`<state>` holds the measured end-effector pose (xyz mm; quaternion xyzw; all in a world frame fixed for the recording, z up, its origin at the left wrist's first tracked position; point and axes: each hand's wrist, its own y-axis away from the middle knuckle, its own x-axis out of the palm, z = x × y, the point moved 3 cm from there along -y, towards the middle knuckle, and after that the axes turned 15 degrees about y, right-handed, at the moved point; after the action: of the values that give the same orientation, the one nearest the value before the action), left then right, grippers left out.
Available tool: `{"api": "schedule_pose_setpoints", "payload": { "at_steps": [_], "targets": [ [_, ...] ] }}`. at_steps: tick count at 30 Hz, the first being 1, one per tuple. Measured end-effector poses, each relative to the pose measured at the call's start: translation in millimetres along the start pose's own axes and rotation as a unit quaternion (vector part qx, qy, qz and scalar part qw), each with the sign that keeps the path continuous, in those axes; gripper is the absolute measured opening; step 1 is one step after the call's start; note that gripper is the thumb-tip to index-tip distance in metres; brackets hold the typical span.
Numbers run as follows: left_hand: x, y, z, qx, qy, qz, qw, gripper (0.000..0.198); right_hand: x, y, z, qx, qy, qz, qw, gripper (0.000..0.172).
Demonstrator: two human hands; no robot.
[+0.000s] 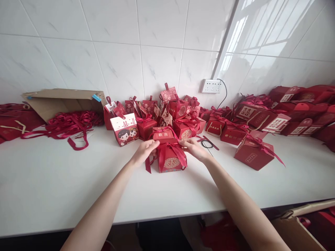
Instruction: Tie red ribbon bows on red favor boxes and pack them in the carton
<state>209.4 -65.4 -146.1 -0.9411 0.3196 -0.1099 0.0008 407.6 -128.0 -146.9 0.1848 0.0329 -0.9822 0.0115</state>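
Upright on the white table stands a red gift box (171, 162) with a round gold emblem on its front and a gold-lettered top flap. A dark red ribbon (162, 153) runs around it, its ends hanging down the front and left side. My left hand (145, 151) pinches at the ribbon by the box's upper left edge, fingers partly hidden behind the box. On the opposite side, my right hand (194, 147) has its thumb and fingers closed on the ribbon near the upper right corner.
Several ribboned boxes (147, 128) crowd against the tiled wall. Left is a cardboard box (65, 94) of loose ribbons (75, 120). At right are a red box (253, 153) and stacked boxes (298, 122). A black cord (207, 143) lies beyond my right hand; a socket strip (210, 86) is behind.
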Motion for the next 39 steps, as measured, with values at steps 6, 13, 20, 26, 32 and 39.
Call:
{"api": "schedule_pose_setpoints", "payload": {
  "at_steps": [6, 13, 20, 26, 32, 39],
  "targets": [
    [2.1, 1.2, -4.9, 0.024, -0.034, -0.013, 0.999, 0.032, 2.1, 25.4, 37.1, -0.216, 0.295, -0.265, 0.892, 0.027],
    [4.9, -0.2, -2.0, 0.047, -0.014, -0.012, 0.999, 0.035, 60.8, 42.5, 49.2, -0.492, 0.496, -0.134, 0.703, 0.023],
    [5.5, -0.3, -0.8, 0.071, -0.040, -0.028, 0.996, 0.034, 58.9, 44.3, 45.8, -0.510, 0.461, -0.175, 0.705, 0.014],
    [7.5, 2.4, 2.2, 0.130, -0.064, -0.058, 0.988, 0.027, 58.8, 48.3, 39.7, -0.512, 0.410, -0.169, 0.736, 0.016],
    [13.1, 10.2, 1.6, 0.174, -0.074, -0.056, 0.980, 0.027, 57.4, 48.6, 40.3, -0.512, 0.415, -0.168, 0.733, 0.013],
    [18.4, 10.7, 4.4, 0.220, -0.158, -0.060, 0.961, 0.024, 45.5, 41.1, 15.7, -0.539, 0.435, -0.208, 0.691, 0.015]
  ]
}}
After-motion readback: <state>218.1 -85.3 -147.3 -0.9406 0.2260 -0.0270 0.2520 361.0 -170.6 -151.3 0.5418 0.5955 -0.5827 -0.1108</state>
